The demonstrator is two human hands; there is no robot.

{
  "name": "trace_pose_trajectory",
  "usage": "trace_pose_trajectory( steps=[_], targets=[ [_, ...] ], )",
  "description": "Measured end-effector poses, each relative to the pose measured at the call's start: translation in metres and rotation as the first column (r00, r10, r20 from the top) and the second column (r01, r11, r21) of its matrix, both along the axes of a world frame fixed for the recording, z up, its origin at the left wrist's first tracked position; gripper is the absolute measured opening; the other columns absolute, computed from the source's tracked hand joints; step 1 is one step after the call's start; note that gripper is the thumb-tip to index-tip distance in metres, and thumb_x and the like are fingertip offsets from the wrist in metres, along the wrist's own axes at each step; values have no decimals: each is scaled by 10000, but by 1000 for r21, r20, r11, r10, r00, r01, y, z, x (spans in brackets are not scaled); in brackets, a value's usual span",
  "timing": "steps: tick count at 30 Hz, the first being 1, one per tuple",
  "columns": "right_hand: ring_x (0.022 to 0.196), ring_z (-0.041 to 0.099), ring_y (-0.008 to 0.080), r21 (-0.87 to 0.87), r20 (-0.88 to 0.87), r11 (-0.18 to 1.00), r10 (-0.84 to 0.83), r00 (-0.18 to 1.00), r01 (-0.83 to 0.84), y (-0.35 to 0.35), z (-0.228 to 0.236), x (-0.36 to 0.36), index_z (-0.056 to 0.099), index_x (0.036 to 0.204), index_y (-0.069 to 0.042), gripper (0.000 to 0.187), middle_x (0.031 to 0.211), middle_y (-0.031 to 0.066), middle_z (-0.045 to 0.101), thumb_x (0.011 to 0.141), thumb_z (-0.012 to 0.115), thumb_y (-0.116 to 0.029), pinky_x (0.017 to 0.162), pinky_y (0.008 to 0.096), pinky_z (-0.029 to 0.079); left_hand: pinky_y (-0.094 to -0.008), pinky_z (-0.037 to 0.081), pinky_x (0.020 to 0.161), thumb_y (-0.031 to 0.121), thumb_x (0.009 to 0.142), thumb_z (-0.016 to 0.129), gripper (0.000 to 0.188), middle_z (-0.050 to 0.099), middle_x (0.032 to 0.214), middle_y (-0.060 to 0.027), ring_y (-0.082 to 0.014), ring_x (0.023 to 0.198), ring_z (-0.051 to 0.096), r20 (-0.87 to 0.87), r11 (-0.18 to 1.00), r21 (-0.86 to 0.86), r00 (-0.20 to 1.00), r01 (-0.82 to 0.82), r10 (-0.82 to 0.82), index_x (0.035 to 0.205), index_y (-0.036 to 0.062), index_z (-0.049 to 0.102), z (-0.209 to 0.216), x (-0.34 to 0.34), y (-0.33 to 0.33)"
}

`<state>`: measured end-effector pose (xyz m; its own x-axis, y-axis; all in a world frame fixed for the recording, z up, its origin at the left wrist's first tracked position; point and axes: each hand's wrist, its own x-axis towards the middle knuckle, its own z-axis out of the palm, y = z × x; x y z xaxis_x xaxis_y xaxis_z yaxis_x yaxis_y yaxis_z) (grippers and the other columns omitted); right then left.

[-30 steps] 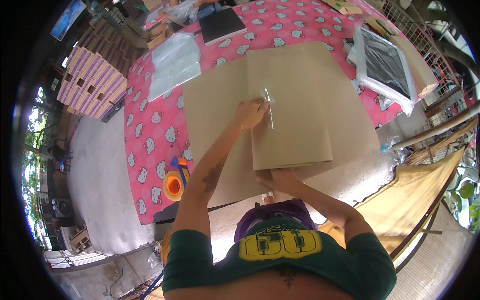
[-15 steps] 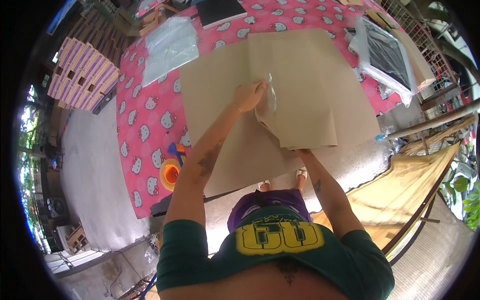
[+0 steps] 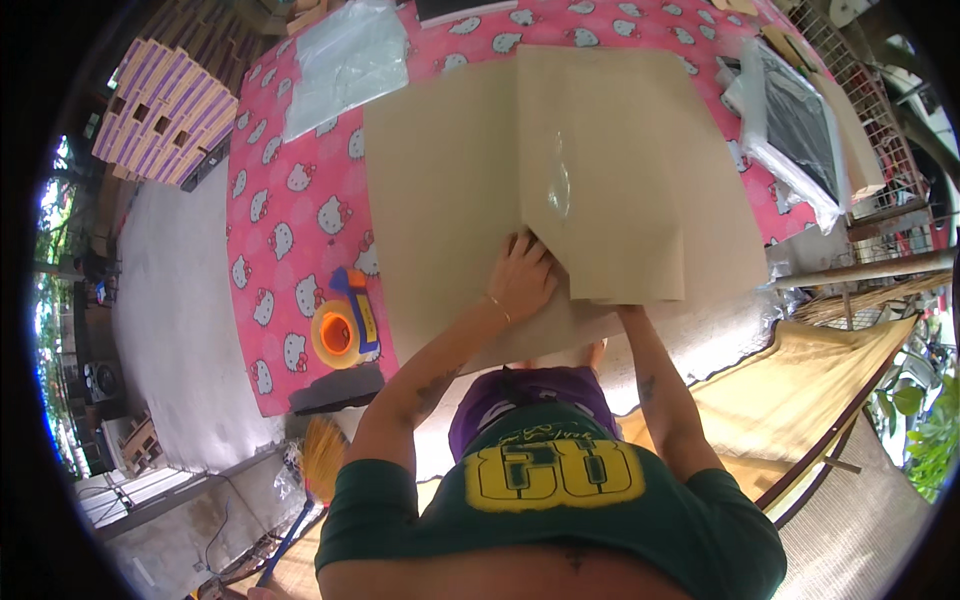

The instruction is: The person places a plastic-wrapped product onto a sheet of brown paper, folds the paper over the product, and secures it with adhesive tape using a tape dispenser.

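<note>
A large sheet of brown kraft paper lies over the near side of the table. On its right half is a folded brown paper flap, with a shiny strip of clear tape near its left edge. My left hand rests on the sheet with fingers bent and slightly apart, their tips at the flap's slanted lower-left edge. At the flap's lower edge is my right hand, its fingers hidden under the paper. A blue tape dispenser with an orange-cored roll lies left of the sheet.
The table has a pink patterned cloth. Clear plastic bags lie at the far left, a black flat item at the back, and a plastic-wrapped framed panel at the right. Stacked boxes and a broom stand left.
My left hand has moved down from the taped edge toward the near side, loosening from its pinch. The lifted flap edge now lies flatter. My right hand stays at the flap's lower edge.
</note>
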<state>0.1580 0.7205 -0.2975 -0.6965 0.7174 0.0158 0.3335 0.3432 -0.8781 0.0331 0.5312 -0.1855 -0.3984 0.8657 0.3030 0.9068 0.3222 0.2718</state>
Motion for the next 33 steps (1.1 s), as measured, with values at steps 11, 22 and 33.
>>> trace_pose_trajectory(
  steps=[11, 22, 33],
  targets=[
    [1158, 554, 335, 88, 56, 995, 41, 998, -46, 6, 0, 5, 603, 1235, -77, 447, 1158, 145, 636, 905, 599, -377, 959, 434, 426, -661, 189, 1101, 246, 879, 549, 306, 631, 1186, -118, -275, 1311, 446, 192, 974, -214, 981, 66, -25, 1115, 89, 664, 3, 63, -6],
    [1154, 559, 329, 261, 155, 950, 134, 979, -171, 9, 14, 2, 607, 1235, -85, 417, 1150, 138, 641, 910, 597, -346, 948, 430, 436, -655, 191, 1100, 325, 911, 539, 460, 557, 1335, -112, -340, 1321, 426, 32, 979, -185, 995, -90, 98, 1304, 87, 561, -4, 87, 2],
    [1146, 573, 225, -46, 22, 330, 944, 330, -943, 31, 165, 99, 592, 1228, -36, 319, 1194, 109, 623, 935, 590, -162, 958, 361, 454, -618, 203, 1115, 518, 875, 574, 747, 475, 1386, -178, -427, 1354, 343, 289, 999, 37, 957, -6, -5, 1401, 11, 415, 0, 151, 35]
  ],
)
